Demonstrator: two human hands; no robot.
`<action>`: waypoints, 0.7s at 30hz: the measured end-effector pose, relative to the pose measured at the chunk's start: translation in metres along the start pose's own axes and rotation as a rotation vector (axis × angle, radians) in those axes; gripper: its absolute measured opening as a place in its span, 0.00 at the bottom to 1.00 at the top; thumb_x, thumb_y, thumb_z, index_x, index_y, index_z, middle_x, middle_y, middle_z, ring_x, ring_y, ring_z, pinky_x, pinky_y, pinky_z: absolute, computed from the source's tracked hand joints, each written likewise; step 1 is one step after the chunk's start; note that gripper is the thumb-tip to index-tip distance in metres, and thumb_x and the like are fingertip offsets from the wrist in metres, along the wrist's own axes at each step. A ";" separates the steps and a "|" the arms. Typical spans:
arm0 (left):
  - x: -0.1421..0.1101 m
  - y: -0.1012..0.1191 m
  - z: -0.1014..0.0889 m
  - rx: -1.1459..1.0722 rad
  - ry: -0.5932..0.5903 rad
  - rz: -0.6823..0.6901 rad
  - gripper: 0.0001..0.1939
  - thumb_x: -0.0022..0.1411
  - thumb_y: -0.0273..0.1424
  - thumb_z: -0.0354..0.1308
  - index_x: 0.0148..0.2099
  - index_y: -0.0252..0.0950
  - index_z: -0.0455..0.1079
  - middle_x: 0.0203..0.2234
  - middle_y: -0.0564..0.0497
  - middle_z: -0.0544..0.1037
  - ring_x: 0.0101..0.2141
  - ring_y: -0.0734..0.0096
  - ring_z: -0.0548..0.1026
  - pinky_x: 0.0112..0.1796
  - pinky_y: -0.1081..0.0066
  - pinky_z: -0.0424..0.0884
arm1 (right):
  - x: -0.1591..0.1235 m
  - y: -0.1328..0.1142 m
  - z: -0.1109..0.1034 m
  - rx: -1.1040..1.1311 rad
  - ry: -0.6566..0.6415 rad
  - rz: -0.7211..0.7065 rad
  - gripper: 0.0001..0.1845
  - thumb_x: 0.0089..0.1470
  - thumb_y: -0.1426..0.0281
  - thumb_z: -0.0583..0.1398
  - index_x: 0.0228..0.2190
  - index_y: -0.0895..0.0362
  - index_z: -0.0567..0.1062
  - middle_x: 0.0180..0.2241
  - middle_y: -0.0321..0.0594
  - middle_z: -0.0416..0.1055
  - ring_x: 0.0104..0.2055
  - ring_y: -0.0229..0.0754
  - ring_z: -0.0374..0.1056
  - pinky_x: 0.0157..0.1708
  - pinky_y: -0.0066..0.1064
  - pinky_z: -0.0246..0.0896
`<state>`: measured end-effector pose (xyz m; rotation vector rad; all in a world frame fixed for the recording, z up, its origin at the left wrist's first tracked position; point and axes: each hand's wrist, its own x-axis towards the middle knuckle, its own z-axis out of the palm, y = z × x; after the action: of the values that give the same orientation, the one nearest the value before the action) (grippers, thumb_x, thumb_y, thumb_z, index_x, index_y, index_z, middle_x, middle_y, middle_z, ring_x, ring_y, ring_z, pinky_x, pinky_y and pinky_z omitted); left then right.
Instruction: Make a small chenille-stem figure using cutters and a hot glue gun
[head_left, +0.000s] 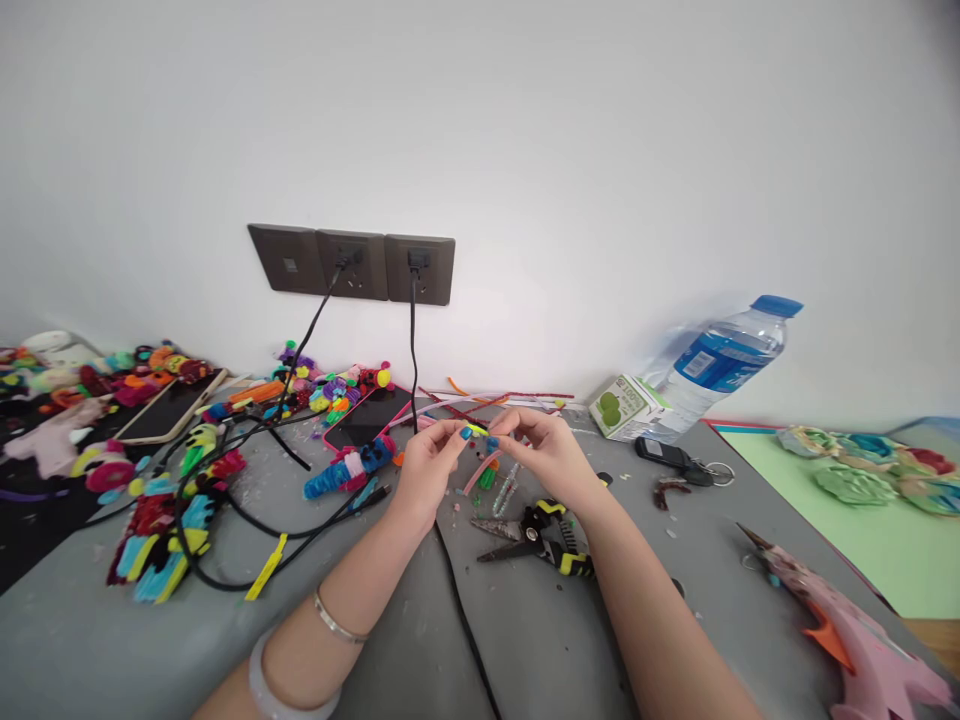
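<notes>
My left hand (pixel 431 462) and my right hand (pixel 546 455) meet over the middle of the table, fingertips pinched close together. Between them is a small yellow pipe cleaner piece (pixel 478 430), partly hidden by the fingers. Both hands seem to grip it, one at each end. Just below the fingertips lie a pink pipe cleaner (pixel 481 474), a bit of green and a clear beaded strand (pixel 507 490). Yellow-and-black wire strippers (pixel 534 534) rest with open jaws beside my right wrist. A blue fuzzy figure (pixel 341 478) lies left of my left hand.
Black cables (pixel 457 610) run across the grey table from wall sockets (pixel 351 265). Colourful pipe cleaner figures and two phones crowd the left. At right are a water bottle (pixel 720 365), a small box (pixel 624 407), a key fob (pixel 664 455) and a pink glue gun (pixel 847 625).
</notes>
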<state>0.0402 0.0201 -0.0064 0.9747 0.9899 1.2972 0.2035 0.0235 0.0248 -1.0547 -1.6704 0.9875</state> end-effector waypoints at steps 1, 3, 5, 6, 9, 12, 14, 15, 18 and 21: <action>0.000 0.000 0.000 -0.026 0.022 -0.002 0.23 0.44 0.47 0.69 0.34 0.33 0.75 0.23 0.54 0.69 0.21 0.81 0.56 0.21 0.76 0.51 | 0.000 -0.001 0.002 0.011 -0.022 -0.006 0.09 0.51 0.64 0.63 0.24 0.56 0.72 0.29 0.39 0.73 0.33 0.42 0.68 0.37 0.34 0.62; 0.001 0.001 0.000 -0.053 0.033 -0.007 0.23 0.43 0.47 0.69 0.33 0.33 0.75 0.24 0.53 0.70 0.22 0.81 0.57 0.21 0.77 0.52 | 0.001 0.000 0.004 0.032 -0.037 -0.005 0.11 0.51 0.63 0.63 0.24 0.56 0.72 0.28 0.39 0.73 0.33 0.42 0.68 0.36 0.34 0.62; 0.002 0.003 -0.002 -0.039 0.009 -0.011 0.22 0.43 0.46 0.70 0.32 0.33 0.75 0.25 0.52 0.71 0.23 0.79 0.59 0.22 0.76 0.54 | 0.001 0.001 0.002 0.056 -0.008 0.017 0.11 0.52 0.61 0.63 0.26 0.55 0.73 0.28 0.39 0.73 0.32 0.42 0.68 0.34 0.33 0.63; 0.002 0.004 -0.003 -0.025 -0.014 -0.012 0.21 0.43 0.46 0.70 0.32 0.33 0.75 0.25 0.52 0.71 0.24 0.79 0.60 0.22 0.76 0.55 | 0.001 0.002 0.000 0.069 0.018 0.026 0.11 0.52 0.60 0.63 0.28 0.55 0.73 0.29 0.38 0.73 0.31 0.41 0.68 0.33 0.33 0.63; 0.001 0.005 -0.005 0.023 -0.105 -0.016 0.20 0.48 0.47 0.67 0.31 0.33 0.76 0.25 0.51 0.71 0.24 0.78 0.60 0.23 0.75 0.56 | 0.000 0.003 -0.011 0.098 0.055 0.026 0.12 0.53 0.59 0.63 0.31 0.55 0.74 0.30 0.38 0.73 0.32 0.41 0.68 0.33 0.32 0.63; -0.002 0.006 -0.004 0.084 -0.191 -0.033 0.21 0.51 0.48 0.64 0.31 0.33 0.76 0.23 0.52 0.69 0.23 0.78 0.59 0.24 0.75 0.55 | -0.002 0.002 -0.018 0.078 -0.020 0.023 0.11 0.56 0.60 0.62 0.32 0.55 0.75 0.32 0.39 0.74 0.33 0.41 0.69 0.35 0.32 0.63; -0.003 0.007 -0.004 0.120 -0.230 -0.027 0.20 0.52 0.47 0.64 0.32 0.33 0.75 0.23 0.53 0.68 0.23 0.79 0.59 0.23 0.75 0.54 | -0.003 0.001 -0.020 0.050 -0.078 0.027 0.11 0.56 0.61 0.61 0.32 0.56 0.75 0.32 0.39 0.74 0.34 0.41 0.69 0.35 0.32 0.63; -0.004 0.007 -0.004 0.132 -0.250 -0.020 0.19 0.52 0.46 0.64 0.32 0.33 0.75 0.23 0.54 0.68 0.23 0.79 0.59 0.24 0.76 0.54 | -0.003 0.001 -0.020 0.040 -0.092 0.025 0.11 0.56 0.61 0.61 0.32 0.56 0.75 0.31 0.39 0.74 0.34 0.42 0.69 0.35 0.32 0.62; -0.006 0.009 -0.003 0.159 -0.337 -0.017 0.18 0.54 0.45 0.63 0.31 0.32 0.72 0.22 0.55 0.67 0.23 0.79 0.60 0.24 0.76 0.55 | -0.003 0.001 -0.019 0.050 -0.086 0.018 0.11 0.56 0.61 0.62 0.34 0.56 0.76 0.33 0.40 0.74 0.34 0.42 0.68 0.35 0.32 0.63; -0.007 0.009 -0.002 0.210 -0.399 -0.045 0.17 0.55 0.44 0.62 0.30 0.33 0.69 0.21 0.56 0.65 0.22 0.79 0.60 0.23 0.76 0.55 | -0.004 0.002 -0.019 0.066 -0.094 0.016 0.10 0.57 0.62 0.61 0.36 0.55 0.77 0.35 0.40 0.74 0.35 0.41 0.68 0.36 0.33 0.63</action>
<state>0.0349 0.0133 0.0021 1.3049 0.8391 0.9231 0.2225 0.0234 0.0266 -0.9928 -1.6958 1.1098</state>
